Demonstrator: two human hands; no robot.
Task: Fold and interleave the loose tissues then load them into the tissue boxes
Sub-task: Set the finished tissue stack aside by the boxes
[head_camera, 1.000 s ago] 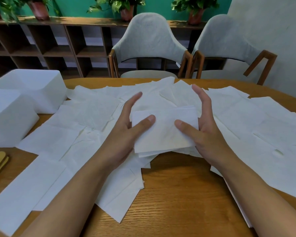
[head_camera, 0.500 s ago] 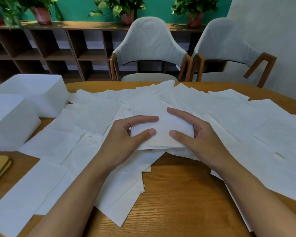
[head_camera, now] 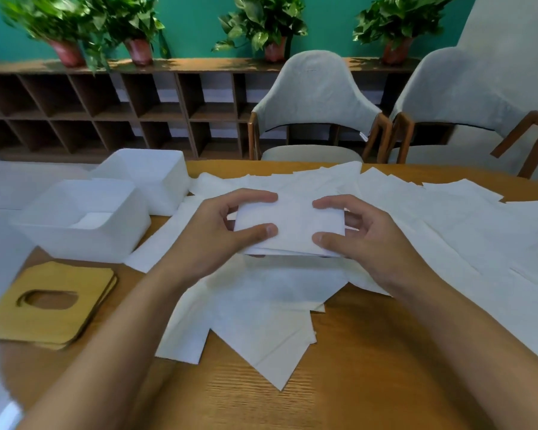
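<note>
both hands clamp the folded stack (head_camera: 295, 225) between them. left hand (head_camera: 213, 235) pinches its left end, thumb on top and fingers curled over the far edge, and right hand (head_camera: 375, 245) does the same at the right end. holding it at both ends, i judge, keeps the interleaved layers from sliding apart and the stack square. the stack seems lifted just clear of the loose tissues (head_camera: 448, 231), which lie spread under the grip and away to its right across the table (head_camera: 370, 377). left of the grip, and near it, stands the nearer tissue box (head_camera: 75, 243), open at the top. a second box (head_camera: 162, 184) sits just beyond that one. something pale lies inside the nearer box, but i cannot tell whether it is tissue or the floor. the wooden lids (head_camera: 44, 321) lie stacked left of the grip and closer to me, presumably taken off so the boxes can be loaded. i read this as the carry toward a box, so the stack should stay level and clear the rim.
</note>
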